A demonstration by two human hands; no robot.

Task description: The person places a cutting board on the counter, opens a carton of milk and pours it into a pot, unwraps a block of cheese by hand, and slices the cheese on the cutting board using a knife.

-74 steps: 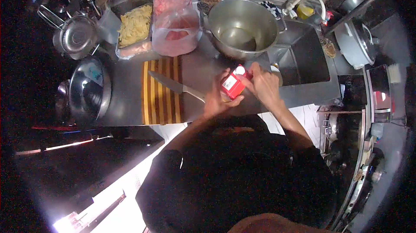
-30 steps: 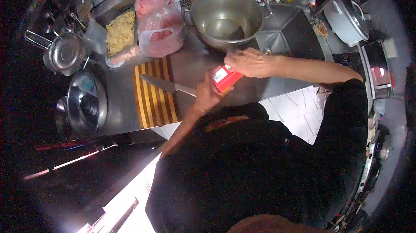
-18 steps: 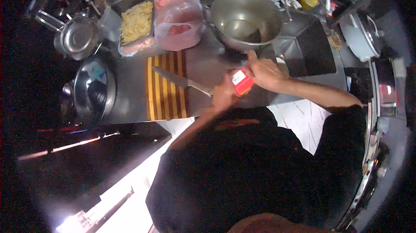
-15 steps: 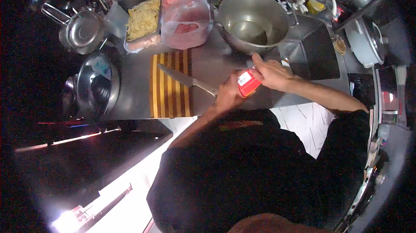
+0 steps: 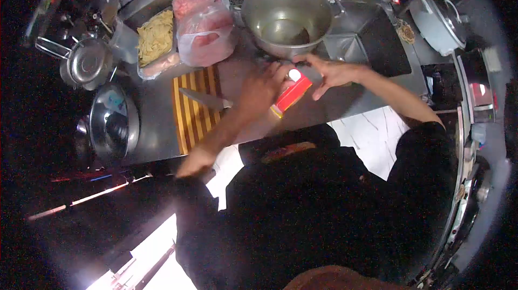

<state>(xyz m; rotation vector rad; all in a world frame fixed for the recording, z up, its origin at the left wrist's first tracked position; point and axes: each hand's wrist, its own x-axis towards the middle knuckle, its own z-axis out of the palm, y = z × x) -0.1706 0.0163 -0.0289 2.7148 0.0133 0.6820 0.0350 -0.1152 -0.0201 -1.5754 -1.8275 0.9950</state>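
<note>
My left hand (image 5: 263, 87), blurred by motion, is closed around a red carton (image 5: 295, 94) with a white round spot, perhaps a cap, at its upper end. The carton tilts, its lower end pointing toward my body. Just to the right, my right hand (image 5: 337, 74) has its thumb and fingers apart, close to the carton. Beyond both hands stands a large metal pot (image 5: 286, 20) with some liquid in the bottom. A knife (image 5: 202, 98) lies across the striped wooden cutting board (image 5: 189, 123), its handle partly hidden behind my left hand and forearm.
Bags of pinkish meat (image 5: 206, 33) and a tray of pale yellow strips (image 5: 155, 39) sit at the back left. Metal bowls (image 5: 113, 120) and a strainer (image 5: 89, 60) are at the left. A sink (image 5: 386, 47) lies to the right, with a white pot (image 5: 440, 25) beyond it.
My right hand has come off the carton and opened. The carton has turned in my left hand, now showing its white spot and long red side. The whole view has shifted somewhat.
</note>
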